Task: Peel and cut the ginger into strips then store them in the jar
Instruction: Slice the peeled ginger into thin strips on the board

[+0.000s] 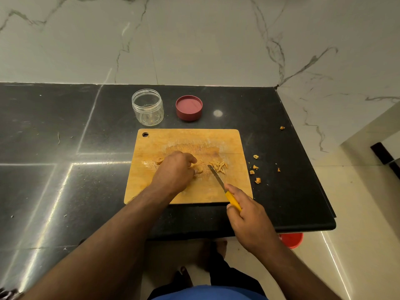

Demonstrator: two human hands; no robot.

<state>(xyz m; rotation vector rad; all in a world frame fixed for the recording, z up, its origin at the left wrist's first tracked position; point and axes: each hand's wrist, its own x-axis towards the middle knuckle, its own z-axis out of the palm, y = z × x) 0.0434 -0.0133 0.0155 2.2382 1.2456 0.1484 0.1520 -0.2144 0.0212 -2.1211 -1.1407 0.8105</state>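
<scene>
cutting ginger into strips is where we judge the task stands. our left hand (175, 169) curls down over the ginger piece (199, 169) on the cutting board (151, 187), fingertips pinning it against the wood; only a small pale knob shows at the right of the knuckles. our right hand (246, 221) has its grip wrapped round the yellow handle of the knife (224, 185), blade angled far-left with the tip resting near the ginger. just right of the blade tip lies a small heap of strips (219, 166). another bit of ginger seems to sit at the left of the left hand, mostly hidden, so we cannot tell what it is.

jar (148, 110) stands open just beyond the far edge of the board, looks nearly empty. its red lid (189, 107) sits upside down to the right of it, apart. peel scraps (255, 169) are scattered on the dark surface (65, 126) right of the board.

handling, our guess: the ginger is light, firm, fibrous, and the cut faces are probably damp and slippery, so the small stub may roll or skid under the blade. we would hold it flat side down, fingertips tucked back on the left end away from the edge. the strips are thin and limp; pinch them up in a bunch or scoop them on the blade, not one by one. the jar is light and could tip if knocked.
</scene>
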